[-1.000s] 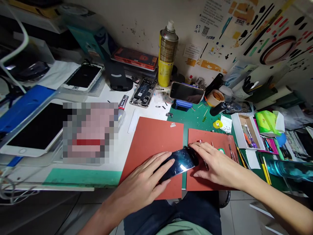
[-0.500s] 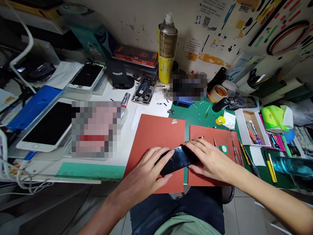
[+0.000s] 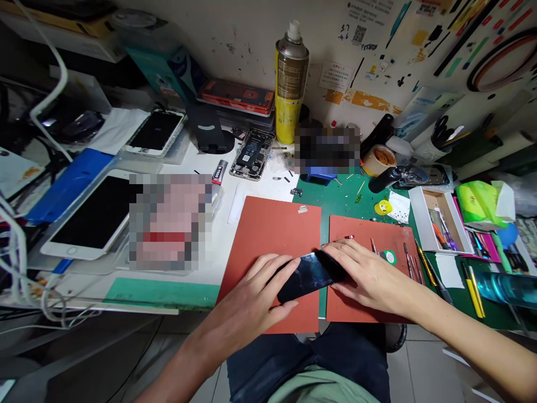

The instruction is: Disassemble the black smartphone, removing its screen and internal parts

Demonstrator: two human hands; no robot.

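A dark, glossy smartphone point(image 3: 309, 275) is held tilted between both hands, above the gap between two reddish-brown mats. My left hand point(image 3: 264, 288) grips its left end, fingers along the far edge and thumb on the near side. Around the right end, my right hand point(image 3: 356, 268) is closed, its fingers over the top and its thumb below. The glass carries pale smudges or reflections. Beneath the phone lie the left mat point(image 3: 272, 229) and the right mat point(image 3: 364, 308). A small metal piece point(image 3: 302, 209) rests on the left mat's far edge.
An opened phone with its battery showing point(image 3: 251, 153) lies behind the mats, near a yellow spray can point(image 3: 287, 120). At left is a white phone point(image 3: 90, 215). Tweezers and slim tools point(image 3: 409, 260), a white box point(image 3: 423, 196) and a blue bottle point(image 3: 503, 288) stand at right.
The whole view has shifted slightly, so everything sits a little further right. Both hands keep their hold on the smartphone, with hardly any change in its tilt.
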